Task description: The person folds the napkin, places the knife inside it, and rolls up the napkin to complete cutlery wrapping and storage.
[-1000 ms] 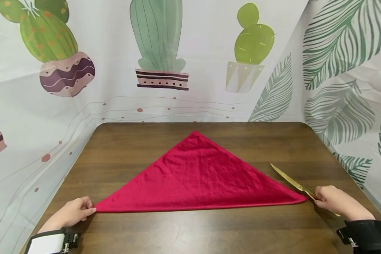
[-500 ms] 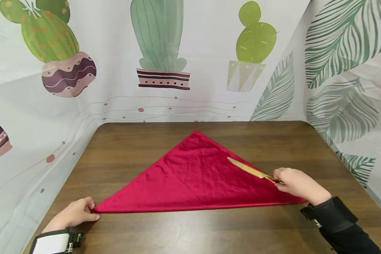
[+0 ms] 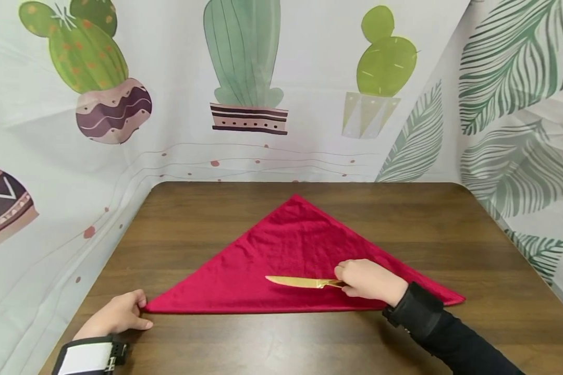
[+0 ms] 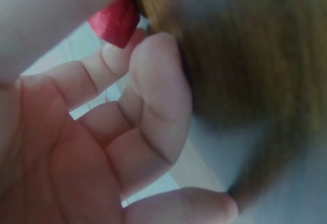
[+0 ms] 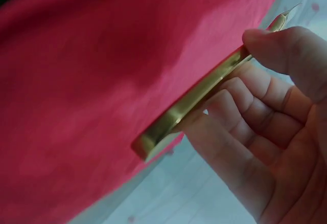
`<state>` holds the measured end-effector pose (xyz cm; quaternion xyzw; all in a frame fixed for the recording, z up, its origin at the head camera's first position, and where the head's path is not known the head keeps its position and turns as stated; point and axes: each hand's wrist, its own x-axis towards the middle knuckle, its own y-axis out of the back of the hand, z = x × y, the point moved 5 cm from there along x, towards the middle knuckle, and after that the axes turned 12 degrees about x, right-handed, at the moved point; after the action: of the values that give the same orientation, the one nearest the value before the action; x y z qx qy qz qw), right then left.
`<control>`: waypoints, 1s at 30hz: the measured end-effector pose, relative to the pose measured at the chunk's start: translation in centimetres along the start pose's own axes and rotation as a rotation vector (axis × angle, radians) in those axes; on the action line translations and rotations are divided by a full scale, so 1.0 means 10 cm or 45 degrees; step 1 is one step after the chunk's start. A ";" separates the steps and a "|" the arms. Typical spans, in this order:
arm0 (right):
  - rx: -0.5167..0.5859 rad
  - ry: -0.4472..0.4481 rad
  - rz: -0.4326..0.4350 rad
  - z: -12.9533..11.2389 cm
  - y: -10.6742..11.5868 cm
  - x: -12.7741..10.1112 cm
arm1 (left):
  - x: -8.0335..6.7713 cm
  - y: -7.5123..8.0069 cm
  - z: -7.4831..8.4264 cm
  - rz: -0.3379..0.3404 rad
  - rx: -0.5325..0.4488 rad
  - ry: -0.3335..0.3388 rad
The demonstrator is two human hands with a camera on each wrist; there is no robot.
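A red cloth (image 3: pixel 262 260) lies flat as a triangle on the wooden table, its long edge facing me. Over the middle of it, my right hand (image 3: pixel 368 281) grips a gold table knife (image 3: pixel 295 282) by the handle. The blade points left, roughly along the long edge. The right wrist view shows the knife's shiny handle (image 5: pixel 194 96) between thumb and fingers. At the cloth's left corner (image 4: pixel 118 22), my left hand (image 3: pixel 117 315) rests with fingertips right at the tip, thumb spread apart from the index finger.
Brown wooden table (image 3: pixel 216 344) surrounds the cloth on all sides. Behind it and at both sides hangs a white backdrop (image 3: pixel 178 94) printed with cacti and leaves.
My right hand has carried the knife left from beside the cloth's right corner to over its middle, turning the blade leftward. My left thumb has moved away from the cloth's left corner.
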<state>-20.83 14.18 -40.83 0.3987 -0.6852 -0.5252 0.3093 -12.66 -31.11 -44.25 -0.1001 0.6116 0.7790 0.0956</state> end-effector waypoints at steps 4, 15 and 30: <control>-0.020 0.018 -0.059 -0.11 -0.10 0.12 | 0.00 0.00 0.02 0.007 0.008 0.009; -0.088 0.018 -0.102 -0.24 -0.25 0.24 | -0.01 0.00 0.02 0.014 -0.005 0.006; -0.123 0.028 -0.077 -0.25 -0.27 0.23 | -0.02 0.02 0.05 0.008 0.003 0.009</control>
<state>-19.22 10.58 -42.82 0.4097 -0.6433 -0.5622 0.3197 -12.57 -30.70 -43.93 -0.1007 0.6132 0.7782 0.0910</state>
